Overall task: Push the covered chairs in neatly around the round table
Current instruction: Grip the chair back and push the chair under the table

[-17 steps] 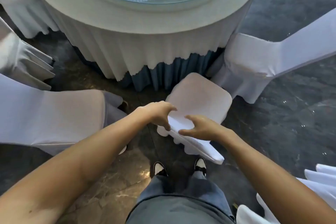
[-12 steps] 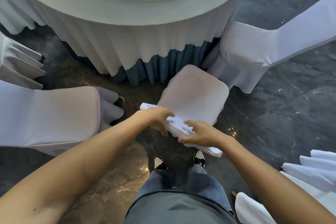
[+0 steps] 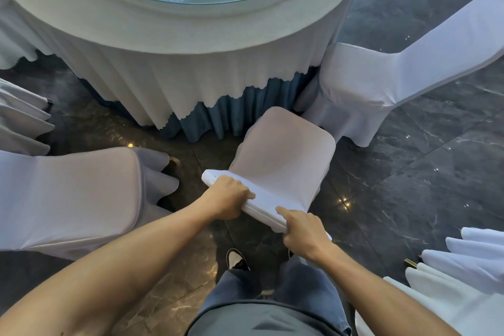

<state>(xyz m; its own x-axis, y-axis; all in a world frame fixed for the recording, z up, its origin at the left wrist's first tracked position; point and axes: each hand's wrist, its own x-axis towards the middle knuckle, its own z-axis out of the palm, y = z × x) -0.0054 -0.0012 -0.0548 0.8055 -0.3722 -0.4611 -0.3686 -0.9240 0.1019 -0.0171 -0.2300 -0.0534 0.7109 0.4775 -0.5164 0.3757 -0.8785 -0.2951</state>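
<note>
A white-covered chair stands in front of me, its seat pointing at the round table and angled slightly right. My left hand grips the top of its backrest near the left end. My right hand grips the same top edge near the right end. The chair's front edge sits just short of the table's white cloth and blue skirt. The table has a glass top.
Another covered chair sits at the right, close to the table and nearly touching my chair. A covered chair stands at the left, farther out. More chair covers show at the lower right and far left. Dark marble floor.
The chair has slid forward toward the table and both hands have settled into a firm grip on the backrest top. My view moved closer to the table.
</note>
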